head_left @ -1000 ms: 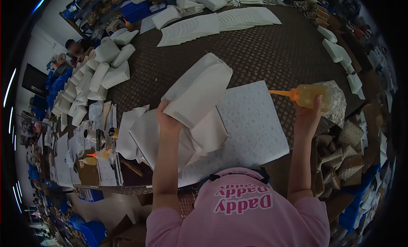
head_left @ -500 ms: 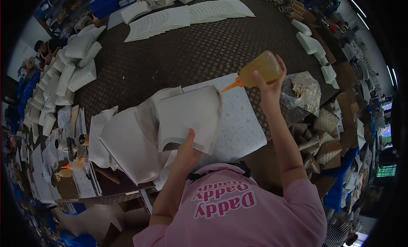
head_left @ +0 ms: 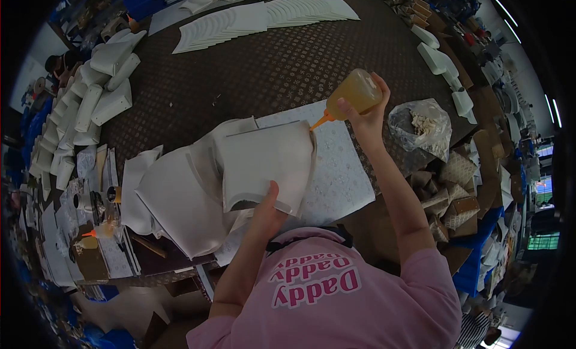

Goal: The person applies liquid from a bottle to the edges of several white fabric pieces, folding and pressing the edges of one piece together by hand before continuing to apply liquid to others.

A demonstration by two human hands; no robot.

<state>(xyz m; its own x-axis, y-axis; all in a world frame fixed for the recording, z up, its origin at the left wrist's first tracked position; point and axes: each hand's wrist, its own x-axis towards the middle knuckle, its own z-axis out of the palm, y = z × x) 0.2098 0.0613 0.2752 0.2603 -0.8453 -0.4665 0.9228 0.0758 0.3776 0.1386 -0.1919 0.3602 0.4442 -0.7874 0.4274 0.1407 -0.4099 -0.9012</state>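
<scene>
My left hand (head_left: 269,214) holds the lower edge of a white curved panel (head_left: 267,163), its thumb on top and its other fingers hidden beneath. My right hand (head_left: 367,112) is wrapped round a clear bottle (head_left: 359,92) of yellow liquid, tilted down to the left. The bottle's orange nozzle (head_left: 321,121) meets the panel's upper right edge. More white pieces (head_left: 180,196) lie overlapped to the left of the panel. A pale patterned sheet (head_left: 342,169) lies under the panel, on the dark patterned table (head_left: 240,79).
Fanned white sheets (head_left: 225,26) lie at the back. White parts (head_left: 111,103) are piled on the left, near a second orange-tipped bottle (head_left: 90,242). A plastic bag (head_left: 420,130) of pale scraps and patterned brown pieces (head_left: 459,208) are on the right.
The bottle and my right hand have moved slightly left and the nozzle tip slightly along the panel's edge. My left hand keeps its hold on the panel.
</scene>
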